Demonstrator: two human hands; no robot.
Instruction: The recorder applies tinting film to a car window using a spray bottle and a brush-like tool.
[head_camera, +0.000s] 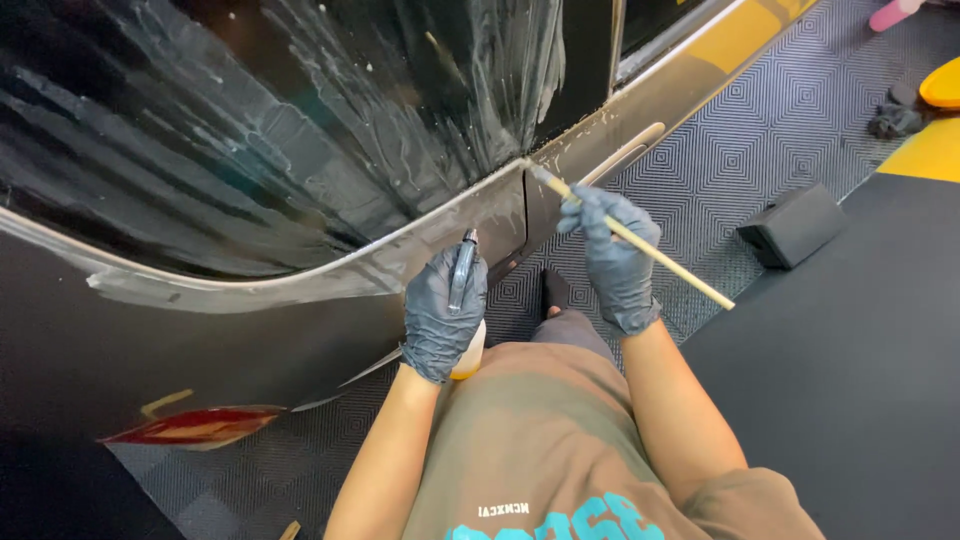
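Two gloved hands work a soapy car body: the left hand (443, 315) grips a spray bottle (463, 300), the right hand (615, 255) pinches a wooden-handled brush (640, 243) at the panel seam (527, 200); judged mid-detailing, careful strokes along the seam seem next.

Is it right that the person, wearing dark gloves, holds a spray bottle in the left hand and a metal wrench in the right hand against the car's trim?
Not quite. The right hand holds a thin wooden-handled brush, not a wrench, its tip at the car's trim. The left hand does hold the spray bottle. The head view shows it.
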